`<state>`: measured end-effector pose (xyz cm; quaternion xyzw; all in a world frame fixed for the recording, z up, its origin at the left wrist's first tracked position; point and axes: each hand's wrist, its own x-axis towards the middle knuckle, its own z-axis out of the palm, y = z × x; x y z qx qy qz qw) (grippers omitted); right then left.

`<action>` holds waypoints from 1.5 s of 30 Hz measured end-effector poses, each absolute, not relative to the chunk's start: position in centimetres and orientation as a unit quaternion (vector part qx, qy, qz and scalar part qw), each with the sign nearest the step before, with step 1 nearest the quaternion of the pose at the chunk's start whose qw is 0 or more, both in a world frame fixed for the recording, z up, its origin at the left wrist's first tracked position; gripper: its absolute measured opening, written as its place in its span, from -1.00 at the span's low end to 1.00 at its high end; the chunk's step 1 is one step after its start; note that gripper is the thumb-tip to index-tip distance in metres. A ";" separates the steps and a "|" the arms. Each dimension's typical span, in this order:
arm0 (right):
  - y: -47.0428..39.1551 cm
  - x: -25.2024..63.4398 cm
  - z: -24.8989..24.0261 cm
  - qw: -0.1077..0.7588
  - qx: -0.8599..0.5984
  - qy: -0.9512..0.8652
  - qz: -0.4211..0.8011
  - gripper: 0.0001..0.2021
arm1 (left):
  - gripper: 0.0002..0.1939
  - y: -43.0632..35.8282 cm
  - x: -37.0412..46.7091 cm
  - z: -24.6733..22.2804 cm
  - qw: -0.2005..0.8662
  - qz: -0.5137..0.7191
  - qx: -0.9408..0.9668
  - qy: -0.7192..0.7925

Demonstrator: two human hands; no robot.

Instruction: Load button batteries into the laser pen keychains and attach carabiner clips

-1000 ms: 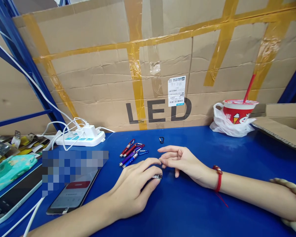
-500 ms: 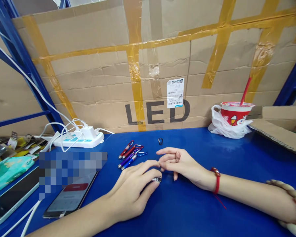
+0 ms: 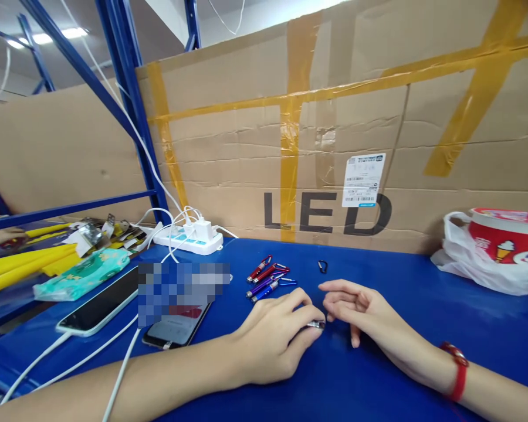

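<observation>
My left hand (image 3: 281, 337) rests low over the blue table, its thumb and fingers closed on a small silver-and-black metal piece (image 3: 315, 323). Most of that piece is hidden by the fingers. Close by on the right, my right hand (image 3: 363, 310) has its fingers loosely bent and apart, with nothing visible in them. A black carabiner clip (image 3: 322, 266) lies on the table beyond the fingertips. Several small metal pen lights with clips lie together beyond my left hand: a red one (image 3: 259, 268), another red one, a purple one (image 3: 260, 286) and a blue one (image 3: 265, 291).
Left stand a white power strip (image 3: 189, 239), two phones, one a dark phone (image 3: 178, 325), cables, a green packet (image 3: 85, 272) and yellow items. A red cup (image 3: 504, 240) in a white bag stands right. A large cardboard sheet (image 3: 229, 170) rises behind.
The view has swung left, so everything sits further right in the picture. Both hands keep nearly the same pose, and the left still holds the metal piece.
</observation>
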<state>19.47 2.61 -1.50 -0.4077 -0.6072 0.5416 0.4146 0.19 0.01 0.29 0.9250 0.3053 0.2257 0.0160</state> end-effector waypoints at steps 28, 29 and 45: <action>2.5 18.9 -1.7 0.321 -0.406 -0.699 0.494 -0.72 | -0.89 0.1 0.6 0.0 0.020 0.241 0.905 0.348; 2.4 18.9 -1.6 0.320 -0.407 -0.701 0.491 -0.71 | -0.89 0.2 0.6 0.0 0.018 0.242 0.906 0.348; 2.3 18.7 -1.3 0.302 -0.417 -0.712 0.477 -0.68 | -0.87 0.0 0.7 0.0 0.023 0.226 0.903 0.364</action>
